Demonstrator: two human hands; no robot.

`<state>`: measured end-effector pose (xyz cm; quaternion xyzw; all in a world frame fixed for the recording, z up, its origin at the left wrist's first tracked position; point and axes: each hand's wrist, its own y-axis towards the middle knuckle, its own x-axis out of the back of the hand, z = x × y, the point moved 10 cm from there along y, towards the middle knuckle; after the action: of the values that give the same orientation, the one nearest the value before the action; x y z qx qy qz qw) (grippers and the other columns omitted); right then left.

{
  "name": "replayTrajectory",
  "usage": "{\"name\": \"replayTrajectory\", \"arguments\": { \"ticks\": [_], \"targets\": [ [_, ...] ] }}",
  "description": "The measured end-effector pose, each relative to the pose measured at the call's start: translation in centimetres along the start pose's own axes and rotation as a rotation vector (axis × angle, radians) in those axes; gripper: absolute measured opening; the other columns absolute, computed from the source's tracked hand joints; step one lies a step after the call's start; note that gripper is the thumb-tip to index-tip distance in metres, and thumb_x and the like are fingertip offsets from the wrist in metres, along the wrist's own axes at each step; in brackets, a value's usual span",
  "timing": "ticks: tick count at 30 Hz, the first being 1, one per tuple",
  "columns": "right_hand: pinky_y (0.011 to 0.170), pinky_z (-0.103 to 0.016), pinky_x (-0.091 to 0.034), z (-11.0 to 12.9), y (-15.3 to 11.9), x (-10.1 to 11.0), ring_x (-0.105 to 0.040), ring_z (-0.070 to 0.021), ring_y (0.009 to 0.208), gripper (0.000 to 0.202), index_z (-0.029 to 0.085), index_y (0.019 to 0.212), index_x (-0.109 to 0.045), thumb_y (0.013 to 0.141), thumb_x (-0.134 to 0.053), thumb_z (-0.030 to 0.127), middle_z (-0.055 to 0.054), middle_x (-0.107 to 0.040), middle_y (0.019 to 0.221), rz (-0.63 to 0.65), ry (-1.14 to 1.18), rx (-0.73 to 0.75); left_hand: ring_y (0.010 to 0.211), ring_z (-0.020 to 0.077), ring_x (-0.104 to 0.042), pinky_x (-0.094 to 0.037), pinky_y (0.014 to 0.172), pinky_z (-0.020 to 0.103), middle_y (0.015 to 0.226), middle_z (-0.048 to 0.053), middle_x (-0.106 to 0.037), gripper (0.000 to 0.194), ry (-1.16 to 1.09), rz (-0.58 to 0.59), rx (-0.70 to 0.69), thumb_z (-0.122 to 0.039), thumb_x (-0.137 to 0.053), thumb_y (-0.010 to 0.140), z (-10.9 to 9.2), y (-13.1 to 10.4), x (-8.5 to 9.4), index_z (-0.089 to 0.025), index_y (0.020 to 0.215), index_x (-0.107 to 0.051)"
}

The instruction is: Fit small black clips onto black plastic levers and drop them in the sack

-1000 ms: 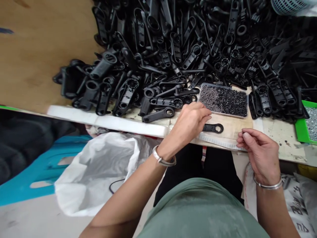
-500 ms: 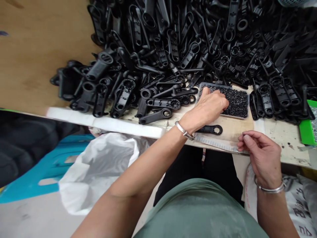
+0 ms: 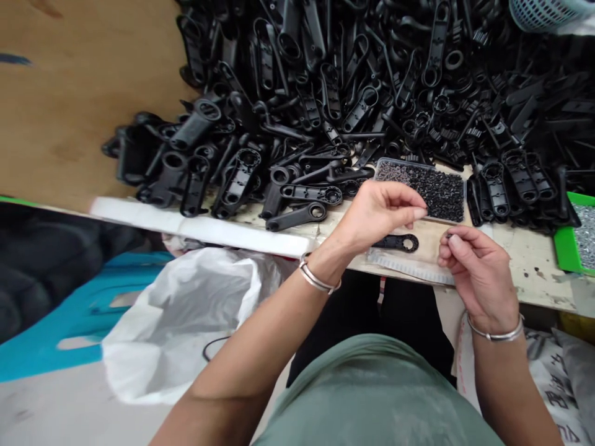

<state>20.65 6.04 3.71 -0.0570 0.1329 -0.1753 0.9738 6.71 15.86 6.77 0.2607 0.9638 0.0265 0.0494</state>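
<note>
A flat black plastic lever with a ringed end (image 3: 397, 243) was laid singly on the pale, worn tabletop (image 3: 525, 248), just in front of a clear rectangular plastic tray (image 3: 447, 219) filled with small black and greyish pieces (image 3: 437, 192). A tiny dark piece (image 3: 449, 236) was pinched between thumb and forefinger of the right hand (image 3: 478, 260), its other fingers curled. The left hand (image 3: 379, 210) was held over the tray's near edge, thumb and fingertips brought close; whether anything was gripped there could not be told. No piece could be seen fitted to the lever, though it was partly hidden. Much appeared left undone: the tray was well stocked, and a large heap of black plastic levers (image 3: 279, 93) was spread behind; which had been finished could not be told.
</note>
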Motion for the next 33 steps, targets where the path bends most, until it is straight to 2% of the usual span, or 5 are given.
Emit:
{"name": "replayTrajectory", "arguments": {
  "ticks": [5,13,24,33],
  "targets": [
    [0.056,-0.021,-0.055,0.5,-0.7,-1.9,-0.061,-0.0086,0.062,0.012,0.022,0.084,-0.071,0.076,-0.078,0.027,0.002,-0.067,0.075,0.059,-0.003,0.039,0.062,0.0072,-0.056,-0.049,0.061,0.021,0.071,-0.001,-0.067,0.027,-0.38,0.044,0.143,-0.031,-0.087,0.063,1.7,-2.9,-1.2,-0.014,0.077,-0.071],
    [0.062,-0.025,-0.057,1.6,-1.6,-3.2,-0.064,-0.0112,0.069,0.014,0.023,0.077,-0.074,0.067,-0.083,0.026,0.0,-0.069,0.088,0.033,-0.035,0.113,0.062,0.0074,-0.056,-0.049,0.064,0.023,0.071,0.0,-0.068,0.029,-0.579,0.053,0.216,-0.031,-0.089,0.06,2.3,-5.1,-2.7,-0.015,0.078,-0.073],
    [0.058,-0.023,-0.056,1.8,-2.1,-3.0,-0.062,-0.0094,0.062,0.009,0.022,0.078,-0.075,0.072,-0.08,0.025,0.0,-0.07,0.083,0.067,-0.129,0.174,0.067,0.0085,-0.064,-0.051,0.07,0.023,0.073,0.0,-0.071,0.028,-0.617,0.063,0.227,-0.024,-0.089,0.061,2.8,-5.6,-2.8,-0.013,0.08,-0.072],
    [0.061,-0.022,-0.057,1.1,-2.3,-2.3,-0.065,-0.0098,0.072,0.009,0.026,0.085,-0.076,0.079,-0.077,0.021,0.001,-0.068,0.093,0.121,-0.215,0.222,0.069,0.0085,-0.061,-0.049,0.07,0.022,0.073,0.0,-0.068,0.034,-0.513,0.021,0.258,-0.026,-0.091,0.055,3.2,-5.7,-2.5,-0.012,0.079,-0.072]
  ]
}}
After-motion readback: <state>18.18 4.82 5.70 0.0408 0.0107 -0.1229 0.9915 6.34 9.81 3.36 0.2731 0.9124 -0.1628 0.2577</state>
